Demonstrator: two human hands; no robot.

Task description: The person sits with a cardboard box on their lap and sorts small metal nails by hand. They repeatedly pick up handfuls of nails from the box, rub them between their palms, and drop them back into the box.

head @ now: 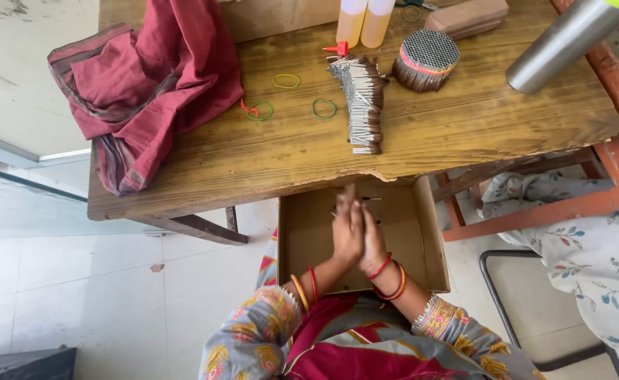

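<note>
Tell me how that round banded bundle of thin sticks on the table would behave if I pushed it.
The stick bundle looks light. An orange band cinches it, so it likely moves as one piece. It leans on its side, so it may roll or tip.

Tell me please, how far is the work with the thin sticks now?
Looks done: one round bundle stands on the table, banded. Waiting: a loose row of sticks lies beside it, with spare rubber bands nearby. In hand: the left hand and right hand press together over the cardboard box, with a few sticks seemingly between the palms. How many remain in the box I cannot tell.
</note>
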